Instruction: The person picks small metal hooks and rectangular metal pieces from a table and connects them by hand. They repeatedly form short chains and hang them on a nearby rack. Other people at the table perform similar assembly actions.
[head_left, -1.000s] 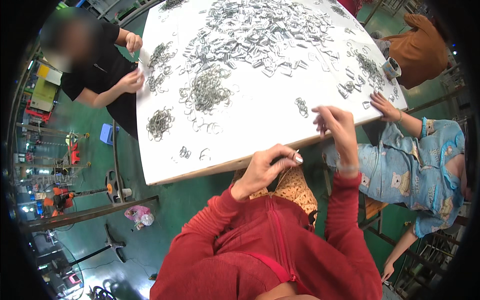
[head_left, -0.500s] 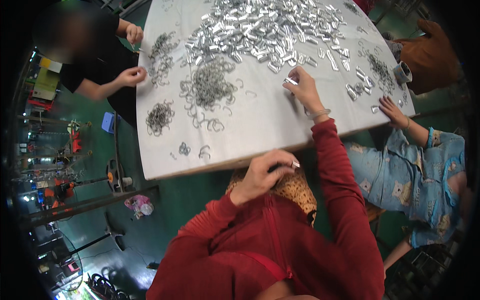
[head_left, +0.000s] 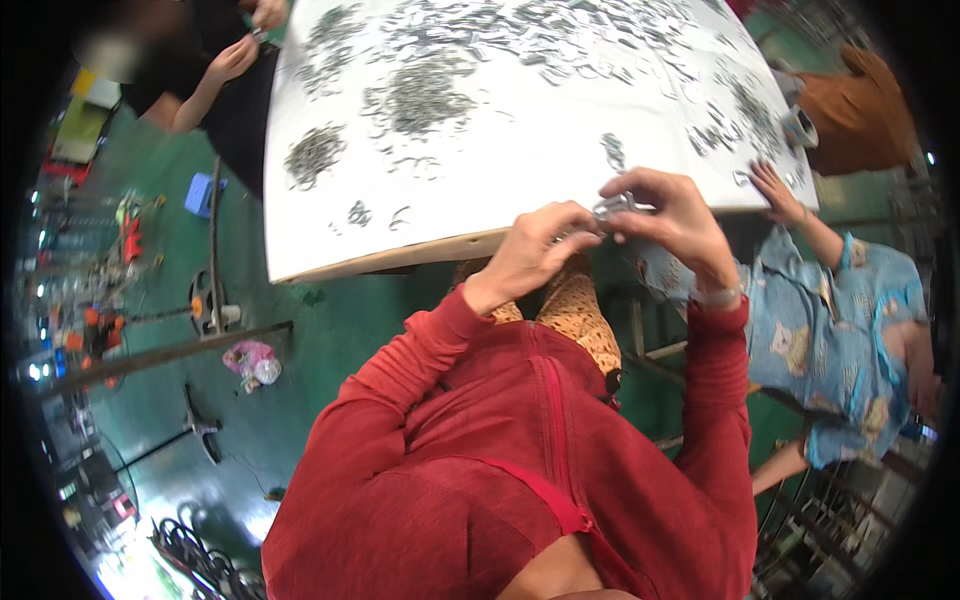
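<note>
My two hands meet just off the near edge of the table. The right hand (head_left: 680, 222) pinches a shiny silver metal piece (head_left: 612, 207) between thumb and fingers. Close against it, my left hand (head_left: 540, 248) is closed around a small metal piece, mostly hidden by the fingers. Beyond my right hand, a few silver pieces (head_left: 612, 150) lie on the white tabletop (head_left: 510, 185). A broad heap of silver metal pieces (head_left: 560, 40) spreads over the far part, blurred here. Left of it sits a pile of grey curved wire hooks (head_left: 418, 95).
Smaller hook piles (head_left: 315, 155) lie toward the table's left side. A co-worker's hands (head_left: 235, 58) are at the far left; another person's hand (head_left: 775, 190) rests on the right edge near a cup (head_left: 800, 128). A blue stool (head_left: 203, 195) stands on the green floor.
My right hand has come back from the table toward me, bringing its silver piece to my left hand. The view has shifted, and the left co-worker's hands have moved farther away.
</note>
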